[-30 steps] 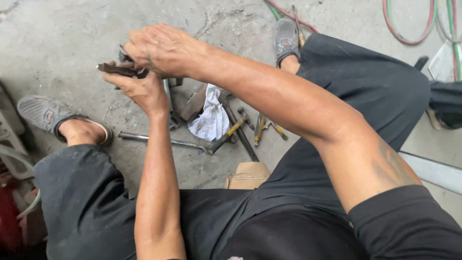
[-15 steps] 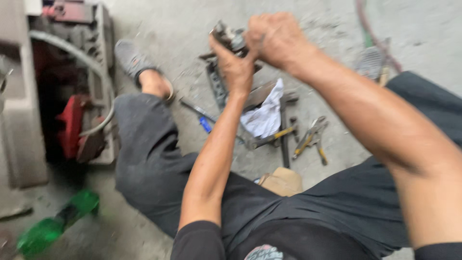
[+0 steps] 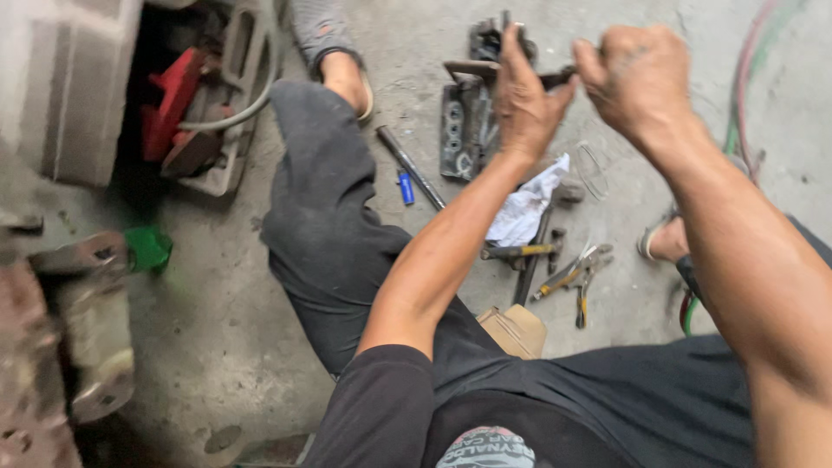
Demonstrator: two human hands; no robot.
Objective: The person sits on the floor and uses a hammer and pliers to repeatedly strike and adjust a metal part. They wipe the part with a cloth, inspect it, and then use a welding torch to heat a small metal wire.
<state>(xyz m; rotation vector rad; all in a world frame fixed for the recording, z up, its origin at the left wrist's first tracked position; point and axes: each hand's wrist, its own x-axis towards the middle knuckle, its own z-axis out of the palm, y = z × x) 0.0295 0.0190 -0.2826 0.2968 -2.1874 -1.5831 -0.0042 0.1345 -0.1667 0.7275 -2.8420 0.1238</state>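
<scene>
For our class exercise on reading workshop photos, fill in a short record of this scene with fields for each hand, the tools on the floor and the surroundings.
left hand: left hand grips a dark metal part, raised above the floor
right hand: right hand closed on the same part's other end
below the hands: grey metal casting, white rag
tools: pliers, steel rod, blue marker
floor: bare concrete floor
left side: red machine part, green object

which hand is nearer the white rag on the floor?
Left. The left hand grips the dark metal part right above the white rag. The right hand is raised further off, up and to the rag's right.
</scene>
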